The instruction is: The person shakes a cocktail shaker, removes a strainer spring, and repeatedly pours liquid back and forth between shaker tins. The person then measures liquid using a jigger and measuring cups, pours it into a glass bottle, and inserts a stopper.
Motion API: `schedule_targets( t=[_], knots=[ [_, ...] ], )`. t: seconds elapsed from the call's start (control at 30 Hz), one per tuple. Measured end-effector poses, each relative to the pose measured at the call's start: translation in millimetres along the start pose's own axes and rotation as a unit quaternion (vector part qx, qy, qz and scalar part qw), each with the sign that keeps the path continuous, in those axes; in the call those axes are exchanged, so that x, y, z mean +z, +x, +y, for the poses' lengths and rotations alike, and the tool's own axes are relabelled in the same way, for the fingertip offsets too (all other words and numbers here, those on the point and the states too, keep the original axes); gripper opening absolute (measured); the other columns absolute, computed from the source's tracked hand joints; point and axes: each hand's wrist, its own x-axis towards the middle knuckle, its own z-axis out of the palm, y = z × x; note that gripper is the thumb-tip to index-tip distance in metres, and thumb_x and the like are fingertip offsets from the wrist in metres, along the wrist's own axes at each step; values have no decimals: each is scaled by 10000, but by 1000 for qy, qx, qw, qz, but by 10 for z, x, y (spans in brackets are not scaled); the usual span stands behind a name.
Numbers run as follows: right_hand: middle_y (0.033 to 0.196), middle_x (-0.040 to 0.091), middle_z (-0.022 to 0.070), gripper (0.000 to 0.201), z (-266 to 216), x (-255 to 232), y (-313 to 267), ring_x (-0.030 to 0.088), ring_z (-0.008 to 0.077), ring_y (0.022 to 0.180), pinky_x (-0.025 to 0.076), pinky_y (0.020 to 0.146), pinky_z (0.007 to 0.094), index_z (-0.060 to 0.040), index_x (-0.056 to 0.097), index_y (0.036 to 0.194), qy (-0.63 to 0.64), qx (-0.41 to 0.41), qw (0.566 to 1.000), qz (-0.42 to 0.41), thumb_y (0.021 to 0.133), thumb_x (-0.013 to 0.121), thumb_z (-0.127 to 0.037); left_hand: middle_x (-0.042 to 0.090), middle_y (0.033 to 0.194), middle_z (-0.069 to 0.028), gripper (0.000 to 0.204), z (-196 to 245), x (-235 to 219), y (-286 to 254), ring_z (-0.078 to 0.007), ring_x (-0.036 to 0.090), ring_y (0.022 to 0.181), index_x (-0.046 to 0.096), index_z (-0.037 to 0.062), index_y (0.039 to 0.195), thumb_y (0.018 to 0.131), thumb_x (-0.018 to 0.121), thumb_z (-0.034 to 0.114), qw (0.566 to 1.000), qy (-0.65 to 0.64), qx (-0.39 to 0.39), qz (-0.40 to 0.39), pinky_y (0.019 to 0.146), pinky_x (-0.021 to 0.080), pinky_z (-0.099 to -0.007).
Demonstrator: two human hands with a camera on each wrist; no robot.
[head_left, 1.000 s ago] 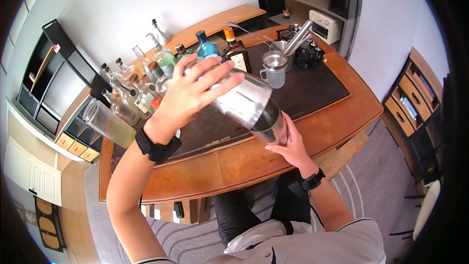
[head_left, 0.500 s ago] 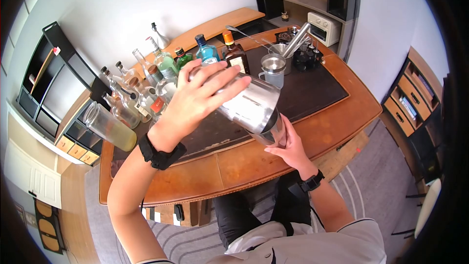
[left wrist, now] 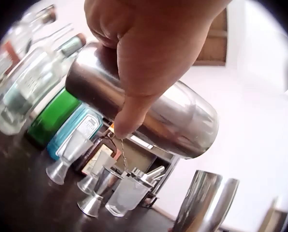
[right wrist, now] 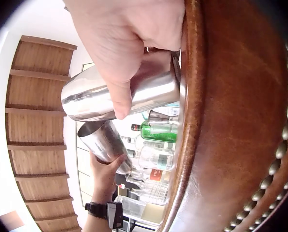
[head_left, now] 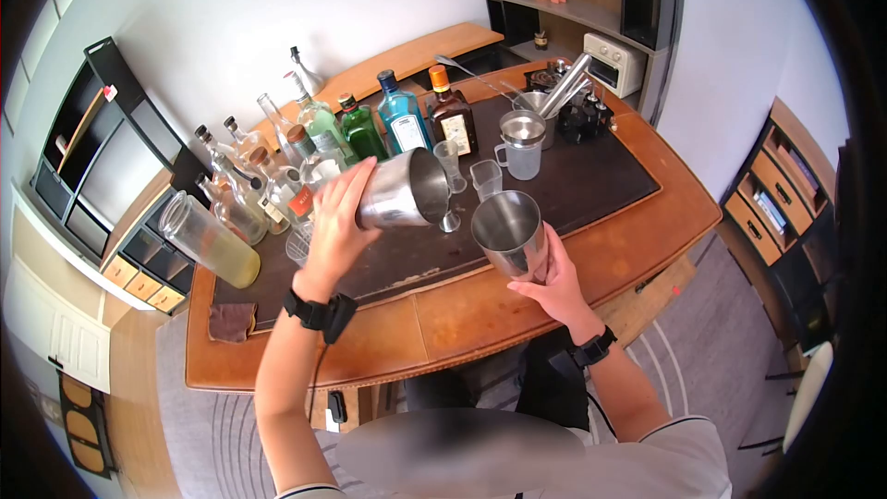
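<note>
My left hand (head_left: 334,226) grips a metal shaker tin (head_left: 388,196), tipped on its side with the mouth facing right. Lower and to the right, my right hand (head_left: 558,285) holds a second shaker tin (head_left: 510,245), mouth up and slightly tilted. A gap separates the two tins in the head view. The left thumb (left wrist: 130,116) lies along the first tin in the left wrist view. In the right wrist view the right thumb (right wrist: 119,99) presses the side of the second tin. Behind the tins stand clear measuring cups (head_left: 486,181) and a metal jigger (head_left: 450,222).
Several bottles (head_left: 364,132) line the desk's back and left. A jar of pale yellow liquid (head_left: 217,245) stands at the left edge, near a brown cloth (head_left: 232,322). A frosted mug (head_left: 524,163) carries a strainer; bar tools (head_left: 565,85) stand in a metal container behind it.
The left tin was tipped over the right tin's mouth; it has swung left and back, away from it, and is now more level. The right hand has hardly moved.
</note>
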Motion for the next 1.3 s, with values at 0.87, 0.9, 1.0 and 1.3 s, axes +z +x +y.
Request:
schedule_targets(
  t=[0.87, 0.9, 1.0, 1.3],
  knots=[
    [1447, 479, 135, 980, -650, -18, 460, 500, 250, 1329, 424, 1111, 394, 14, 331, 1501, -279, -76, 956, -42, 677, 862, 30, 455, 1500, -133, 1093, 377, 770, -789, -241, 426, 1402, 333, 22, 1533, 628, 942, 87, 810, -547, -190, 95, 1179, 327, -388],
    [1447, 487, 139, 979, -742, 5, 525, 499, 251, 1335, 399, 1130, 394, 24, 340, 1497, -322, -98, 940, -61, 672, 866, 15, 456, 1501, -131, 1089, 383, 769, -793, -240, 426, 1403, 332, 26, 1534, 632, 939, 85, 807, -552, -192, 92, 1179, 326, -387],
    [1439, 507, 140, 971, -1001, 122, 739, 502, 239, 1334, 399, 1124, 387, 21, 384, 1484, -368, -119, 918, -89, 653, 885, -18, 454, 1504, -127, 1087, 380, 820, -817, -234, 423, 1404, 328, 36, 1537, 638, 937, 84, 801, -560, -194, 81, 1178, 325, -384],
    [1337, 588, 137, 875, -1493, 547, 1125, 576, 335, 1205, 466, 1038, 401, -100, 585, 1386, -612, -255, 721, -199, 557, 821, 56, 441, 1511, -127, 1099, 382, 838, -811, -227, 410, 1411, 311, 29, 1542, 640, 937, 80, 787, -581, -188, 85, 1184, 305, -367]
  ],
)
